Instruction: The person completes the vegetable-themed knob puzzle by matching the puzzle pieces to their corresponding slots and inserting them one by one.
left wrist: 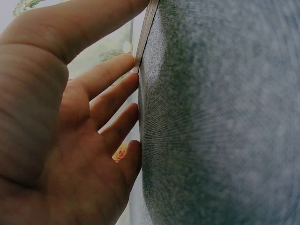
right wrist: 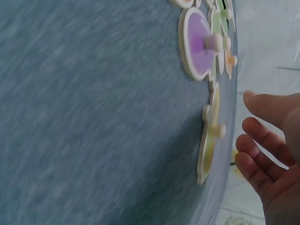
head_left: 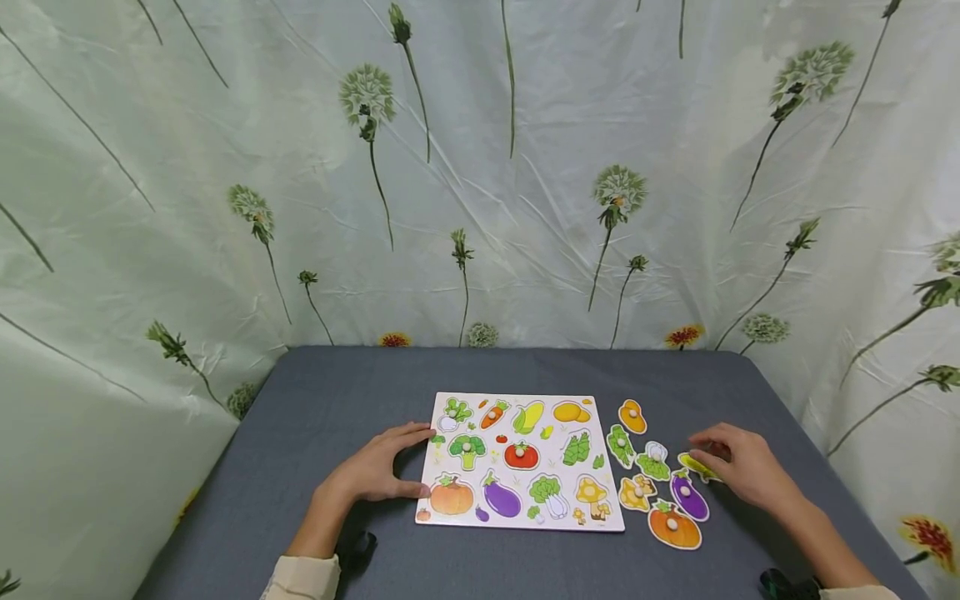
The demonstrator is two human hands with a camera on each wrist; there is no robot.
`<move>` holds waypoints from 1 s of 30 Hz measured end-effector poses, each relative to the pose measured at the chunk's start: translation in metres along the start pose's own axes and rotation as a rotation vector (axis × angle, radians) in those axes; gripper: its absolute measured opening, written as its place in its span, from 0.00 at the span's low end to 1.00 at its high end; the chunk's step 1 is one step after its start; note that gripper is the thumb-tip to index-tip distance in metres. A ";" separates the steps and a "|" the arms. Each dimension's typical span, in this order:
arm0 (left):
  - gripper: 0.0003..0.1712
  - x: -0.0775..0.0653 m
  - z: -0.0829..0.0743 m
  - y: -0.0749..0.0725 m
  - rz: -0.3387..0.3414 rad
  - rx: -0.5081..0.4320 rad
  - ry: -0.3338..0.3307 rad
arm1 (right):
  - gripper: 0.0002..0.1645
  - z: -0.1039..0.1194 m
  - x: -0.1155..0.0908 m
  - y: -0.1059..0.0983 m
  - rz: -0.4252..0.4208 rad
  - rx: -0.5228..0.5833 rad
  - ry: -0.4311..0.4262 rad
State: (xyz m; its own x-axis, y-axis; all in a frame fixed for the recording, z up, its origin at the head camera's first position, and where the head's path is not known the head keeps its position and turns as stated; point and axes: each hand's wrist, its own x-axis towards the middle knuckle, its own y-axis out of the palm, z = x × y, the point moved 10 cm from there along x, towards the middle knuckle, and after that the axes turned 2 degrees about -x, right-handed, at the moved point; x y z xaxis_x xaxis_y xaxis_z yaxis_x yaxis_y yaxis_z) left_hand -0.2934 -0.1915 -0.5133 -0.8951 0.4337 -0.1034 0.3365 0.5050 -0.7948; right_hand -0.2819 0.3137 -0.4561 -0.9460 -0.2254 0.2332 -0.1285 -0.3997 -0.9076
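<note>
A white wooden puzzle board (head_left: 551, 462) printed with vegetables lies on the table. My left hand (head_left: 375, 471) is at its left side, thumb and fingers spread along the edge; in the left wrist view the fingers (left wrist: 115, 110) look fairly straight. Knobbed tomato (head_left: 521, 456), broccoli (head_left: 467, 451) and carrot (head_left: 494, 414) pieces sit in the board. Over on the right, my right hand (head_left: 750, 471) hovers by a yellow-green corn piece (head_left: 699, 469). The right wrist view shows its loosely bent fingers apart from the corn's knob (right wrist: 218, 131), holding nothing.
Loose knobbed pieces cluster right of the board: eggplant (head_left: 692, 500), pumpkin (head_left: 674, 533), mushroom (head_left: 632, 495), bok choy (head_left: 654, 467), a green leafy piece (head_left: 620, 447) and a yellow-orange one (head_left: 632, 417). A flower-printed curtain (head_left: 525, 208) hangs behind the grey-blue table (head_left: 360, 383).
</note>
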 end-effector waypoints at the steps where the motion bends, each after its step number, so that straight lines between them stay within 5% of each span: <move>1: 0.53 0.000 0.000 0.000 -0.001 -0.001 0.002 | 0.07 -0.002 -0.001 0.000 0.006 -0.003 0.000; 30: 0.52 -0.001 -0.003 -0.001 -0.001 -0.006 0.005 | 0.10 -0.025 -0.017 0.011 0.087 0.071 -0.066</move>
State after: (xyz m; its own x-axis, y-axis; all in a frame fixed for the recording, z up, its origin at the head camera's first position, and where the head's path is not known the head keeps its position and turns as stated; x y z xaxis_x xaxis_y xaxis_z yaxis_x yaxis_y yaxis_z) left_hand -0.2916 -0.1904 -0.5105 -0.8941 0.4368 -0.0992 0.3369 0.5097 -0.7917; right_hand -0.2745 0.3353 -0.4790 -0.9308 -0.3184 0.1795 -0.0237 -0.4374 -0.8989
